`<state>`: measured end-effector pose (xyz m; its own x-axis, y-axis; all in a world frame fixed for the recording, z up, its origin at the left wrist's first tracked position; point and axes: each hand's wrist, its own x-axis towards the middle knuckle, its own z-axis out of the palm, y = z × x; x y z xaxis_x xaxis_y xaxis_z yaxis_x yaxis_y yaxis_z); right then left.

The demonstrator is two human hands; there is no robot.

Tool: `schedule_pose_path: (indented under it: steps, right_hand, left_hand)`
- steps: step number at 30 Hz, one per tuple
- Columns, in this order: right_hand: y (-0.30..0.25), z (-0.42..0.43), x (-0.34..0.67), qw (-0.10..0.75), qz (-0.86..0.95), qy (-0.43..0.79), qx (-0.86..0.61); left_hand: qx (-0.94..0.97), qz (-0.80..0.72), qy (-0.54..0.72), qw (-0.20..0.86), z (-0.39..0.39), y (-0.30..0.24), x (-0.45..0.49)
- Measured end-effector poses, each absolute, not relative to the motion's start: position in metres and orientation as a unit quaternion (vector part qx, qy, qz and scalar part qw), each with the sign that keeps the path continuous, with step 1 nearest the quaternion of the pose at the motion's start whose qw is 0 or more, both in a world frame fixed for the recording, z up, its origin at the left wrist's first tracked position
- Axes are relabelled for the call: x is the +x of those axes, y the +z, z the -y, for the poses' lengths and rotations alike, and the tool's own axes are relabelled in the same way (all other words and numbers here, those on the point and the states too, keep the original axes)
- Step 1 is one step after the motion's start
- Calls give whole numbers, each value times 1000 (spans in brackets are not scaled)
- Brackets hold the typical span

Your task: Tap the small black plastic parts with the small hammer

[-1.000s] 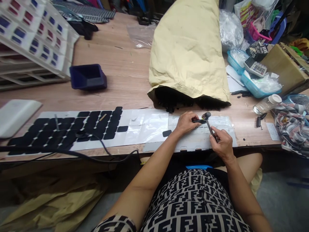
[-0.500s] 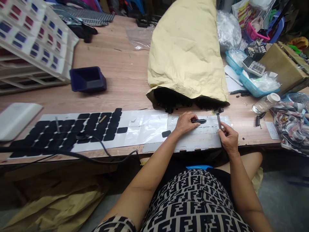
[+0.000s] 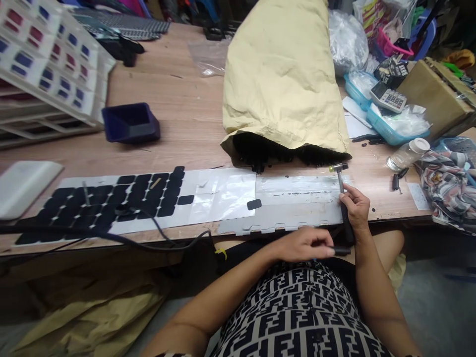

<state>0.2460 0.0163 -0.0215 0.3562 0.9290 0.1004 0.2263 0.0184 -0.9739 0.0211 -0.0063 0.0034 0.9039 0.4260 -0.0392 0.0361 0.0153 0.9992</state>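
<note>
My right hand (image 3: 357, 206) is closed round the metal shaft of a small hammer (image 3: 347, 225). Its head, with one yellow-green face and one dark face, lies just past the far edge of the grey plate (image 3: 297, 213). Over my lap, in front of the table edge, my left hand (image 3: 305, 244) pinches a slim black pen-like piece (image 3: 341, 251), blurred by motion. One black rounded patch (image 3: 254, 204) lies at the seam of the plate and a white sheet (image 3: 223, 198). Many more black patches (image 3: 145, 191) lie in rows on that sheet.
A big yellow paper sack (image 3: 282, 74) with dark contents opens toward me behind the plate. To the left are a dark blue bin (image 3: 131, 124), a white crate (image 3: 74, 74) and a black cable (image 3: 163, 245). A jar (image 3: 407, 154) and blue baskets (image 3: 396, 131) stand right.
My left hand has moved from the plate toward me, off the table edge, with the black piece in it. The hammer has tilted and its handle now shows below my right hand.
</note>
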Motion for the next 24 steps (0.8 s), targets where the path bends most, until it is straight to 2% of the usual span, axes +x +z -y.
schedule_pose_path:
  steps: [3, 6, 9, 13, 18, 21, 24]
  right_hand:
    - [-22, -17, 246, 543, 467, 326, -617]
    - [-22, -16, 244, 538, 475, 324, -616]
    - [-22, -15, 244, 532, 479, 319, -621]
    - [-21, -14, 243, 527, 483, 315, -624]
    - [-21, -13, 243, 522, 489, 316, -623]
    - [-21, -13, 242, 514, 495, 315, -625]
    - [-21, -12, 242, 512, 497, 312, -627]
  left_hand:
    - [669, -199, 60, 714, 28, -35, 40]
    - [615, -349, -6, 707, 29, -83, 55]
    - [576, -463, 1, 674, 21, -114, 61]
    - [591, -484, 10, 646, 16, -127, 61]
    - [638, -444, -66, 626, 22, -103, 52]
    - [731, -305, -57, 608, 20, -55, 36]
    - [719, -217, -1, 660, -2, -3, 12]
